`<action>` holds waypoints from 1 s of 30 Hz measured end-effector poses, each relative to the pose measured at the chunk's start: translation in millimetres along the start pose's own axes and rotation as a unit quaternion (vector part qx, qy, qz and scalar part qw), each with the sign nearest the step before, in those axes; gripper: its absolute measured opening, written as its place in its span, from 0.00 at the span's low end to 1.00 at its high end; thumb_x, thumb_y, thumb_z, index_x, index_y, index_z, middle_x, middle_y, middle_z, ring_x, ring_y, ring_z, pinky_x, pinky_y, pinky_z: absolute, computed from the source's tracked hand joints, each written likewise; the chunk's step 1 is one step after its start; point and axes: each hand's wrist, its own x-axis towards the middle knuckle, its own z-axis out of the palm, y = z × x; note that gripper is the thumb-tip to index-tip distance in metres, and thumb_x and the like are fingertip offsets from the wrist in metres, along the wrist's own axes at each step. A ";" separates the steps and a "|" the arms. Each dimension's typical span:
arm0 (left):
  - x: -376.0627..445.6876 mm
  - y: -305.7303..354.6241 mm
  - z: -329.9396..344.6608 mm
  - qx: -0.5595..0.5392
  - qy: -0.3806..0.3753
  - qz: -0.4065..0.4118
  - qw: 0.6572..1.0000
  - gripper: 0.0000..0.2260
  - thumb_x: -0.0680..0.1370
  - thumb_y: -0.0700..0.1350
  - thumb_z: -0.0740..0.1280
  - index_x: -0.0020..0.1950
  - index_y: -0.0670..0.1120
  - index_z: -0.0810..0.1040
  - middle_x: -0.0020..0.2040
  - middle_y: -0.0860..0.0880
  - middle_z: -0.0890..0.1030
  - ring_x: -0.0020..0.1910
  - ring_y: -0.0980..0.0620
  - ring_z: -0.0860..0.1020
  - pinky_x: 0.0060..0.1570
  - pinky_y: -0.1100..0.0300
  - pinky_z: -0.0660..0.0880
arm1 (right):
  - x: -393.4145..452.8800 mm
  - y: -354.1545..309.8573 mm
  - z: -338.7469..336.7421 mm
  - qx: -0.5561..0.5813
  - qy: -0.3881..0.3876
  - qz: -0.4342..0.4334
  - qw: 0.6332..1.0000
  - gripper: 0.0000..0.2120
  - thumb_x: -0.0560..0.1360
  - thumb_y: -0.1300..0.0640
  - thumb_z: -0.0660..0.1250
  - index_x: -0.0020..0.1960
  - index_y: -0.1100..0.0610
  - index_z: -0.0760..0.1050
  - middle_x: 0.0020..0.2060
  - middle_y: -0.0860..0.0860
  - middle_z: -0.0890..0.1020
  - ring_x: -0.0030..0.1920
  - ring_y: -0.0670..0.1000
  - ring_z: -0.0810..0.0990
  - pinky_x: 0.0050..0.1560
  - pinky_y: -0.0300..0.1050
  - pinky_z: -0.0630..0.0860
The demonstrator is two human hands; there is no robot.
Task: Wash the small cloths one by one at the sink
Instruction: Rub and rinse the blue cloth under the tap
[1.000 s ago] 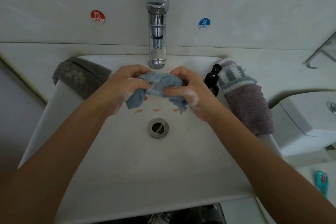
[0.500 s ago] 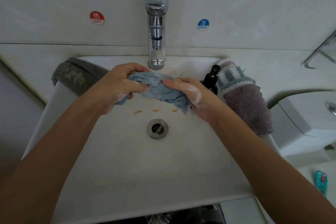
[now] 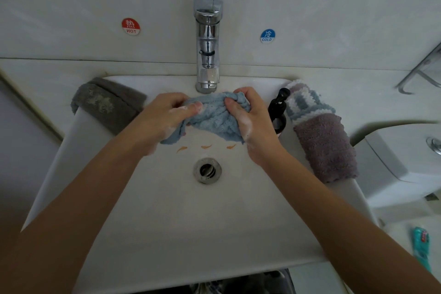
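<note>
— What can't you see well?

— Your fingertips: they sink into the blue cloth [image 3: 216,118], and its bunched folds hide most of them. The soap bottle [image 3: 278,112] sits half behind your right hand [image 3: 254,124].

— And your grip?

— Your left hand [image 3: 164,118] pinches one end, thumb on top; the right curls round the other, probably wringing. The cloth hangs over the sink [image 3: 167,210], below the faucet [image 3: 207,43].

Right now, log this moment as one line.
step: scrubbing blue cloth | left hand: grips cloth | right hand: grips cloth | over sink | tap
</note>
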 end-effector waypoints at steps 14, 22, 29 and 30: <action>-13.1 -3.4 46.7 0.045 0.190 0.155 0.968 0.06 0.83 0.45 0.57 0.49 0.46 0.71 0.39 0.54 0.74 0.38 0.59 0.75 0.37 0.61 0.73 | -6.3 -4.3 15.6 0.002 0.094 0.018 0.995 0.18 0.82 0.52 0.62 0.34 0.56 0.69 0.25 0.44 0.74 0.28 0.41 0.76 0.28 0.35 0.72; -21.4 -1.7 72.3 0.052 0.244 0.184 0.951 0.13 0.81 0.53 0.54 0.47 0.46 0.71 0.35 0.55 0.73 0.34 0.56 0.75 0.34 0.60 0.70 | -9.2 -1.0 31.7 -0.010 0.138 -0.040 0.990 0.18 0.81 0.56 0.64 0.34 0.57 0.66 0.26 0.48 0.70 0.27 0.44 0.70 0.30 0.39 0.70; -24.4 -1.7 87.6 0.063 0.240 0.192 0.950 0.17 0.79 0.55 0.52 0.38 0.45 0.69 0.28 0.52 0.71 0.27 0.54 0.69 0.28 0.59 0.66 | -8.7 -1.5 30.7 0.086 0.123 0.078 0.986 0.20 0.81 0.55 0.62 0.30 0.56 0.69 0.24 0.51 0.72 0.26 0.50 0.72 0.30 0.40 0.67; -15.1 -1.8 83.3 0.054 0.243 0.163 0.955 0.15 0.80 0.51 0.55 0.39 0.45 0.71 0.30 0.50 0.73 0.29 0.53 0.70 0.30 0.58 0.67 | -12.5 -2.9 32.3 0.071 0.113 0.073 0.988 0.19 0.81 0.54 0.62 0.33 0.60 0.70 0.27 0.55 0.73 0.29 0.51 0.73 0.31 0.40 0.67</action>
